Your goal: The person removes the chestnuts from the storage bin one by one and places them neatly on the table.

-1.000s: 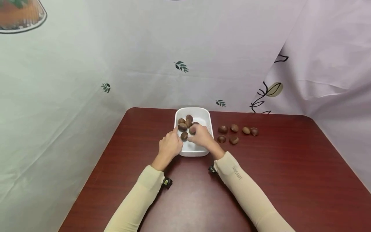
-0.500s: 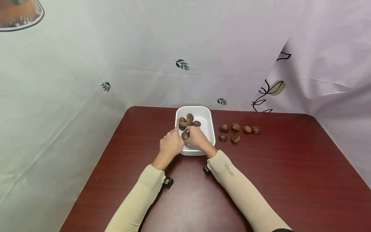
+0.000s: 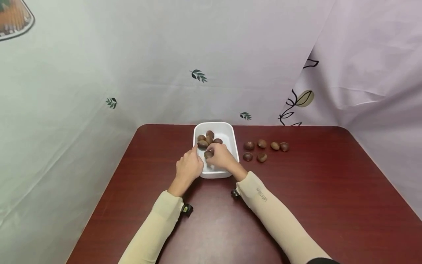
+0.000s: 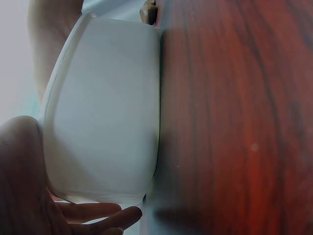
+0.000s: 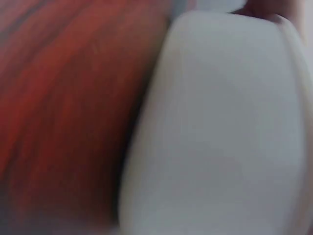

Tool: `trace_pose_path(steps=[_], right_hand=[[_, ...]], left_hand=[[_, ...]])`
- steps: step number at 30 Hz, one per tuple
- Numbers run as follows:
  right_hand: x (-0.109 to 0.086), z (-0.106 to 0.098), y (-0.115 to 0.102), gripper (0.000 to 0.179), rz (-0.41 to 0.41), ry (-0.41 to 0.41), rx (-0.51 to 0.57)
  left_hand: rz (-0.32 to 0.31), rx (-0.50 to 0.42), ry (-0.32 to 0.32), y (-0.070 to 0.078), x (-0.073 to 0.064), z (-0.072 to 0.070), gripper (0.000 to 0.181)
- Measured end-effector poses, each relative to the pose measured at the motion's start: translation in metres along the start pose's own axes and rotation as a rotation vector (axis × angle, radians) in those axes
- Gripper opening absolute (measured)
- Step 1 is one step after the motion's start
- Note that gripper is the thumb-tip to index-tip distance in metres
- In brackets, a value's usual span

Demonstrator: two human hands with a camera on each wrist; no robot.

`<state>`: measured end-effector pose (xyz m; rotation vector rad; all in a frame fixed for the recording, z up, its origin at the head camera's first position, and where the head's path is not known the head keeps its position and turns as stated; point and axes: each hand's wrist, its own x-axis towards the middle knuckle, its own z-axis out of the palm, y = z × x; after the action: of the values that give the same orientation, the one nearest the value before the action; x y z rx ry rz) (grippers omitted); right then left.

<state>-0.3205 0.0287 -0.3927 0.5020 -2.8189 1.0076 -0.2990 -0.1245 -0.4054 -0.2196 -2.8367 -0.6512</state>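
My right hand (image 3: 222,157) pinched a chestnut (image 3: 208,154) on its left, inside the white tray (image 3: 215,175); my left hand (image 3: 189,167) gripped the tray's left side; bare floor (image 3: 229,139) lay rightward.

Right hand (image 3: 222,157) has moved left inside the white box (image 3: 216,175) since a second ago: the rightmost chestnut in the box (image 3: 218,141), half behind its fingers then, shows now, and finger and thumb are on the near chestnut (image 3: 208,154). Since 0.5 s ago that one has shifted slightly right in the box, away from the left hand (image 3: 189,164). Head view content slid left, so the top-left food print (image 3: 14,18) is cropped more
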Motion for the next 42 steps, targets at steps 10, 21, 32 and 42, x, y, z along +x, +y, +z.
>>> trace_pose_path(steps=[10,21,32,42], right_hand=[[-0.029,-0.054,0.023,0.036,0.079,0.099,0.158],[-0.072,-0.102,0.081,0.039,0.105,0.202,0.111],[-0.102,-0.126,0.129,0.043,0.241,0.207,-0.038],[-0.106,-0.126,0.147,0.038,0.309,0.167,-0.063]], left_hand=[[0.003,0.002,0.008,-0.002,0.003,-0.002,0.054],[0.009,0.002,0.001,-0.002,0.004,-0.002,0.054],[-0.016,-0.003,-0.014,-0.004,0.002,-0.002,0.054],[-0.003,-0.014,-0.009,-0.001,0.000,0.000,0.056]])
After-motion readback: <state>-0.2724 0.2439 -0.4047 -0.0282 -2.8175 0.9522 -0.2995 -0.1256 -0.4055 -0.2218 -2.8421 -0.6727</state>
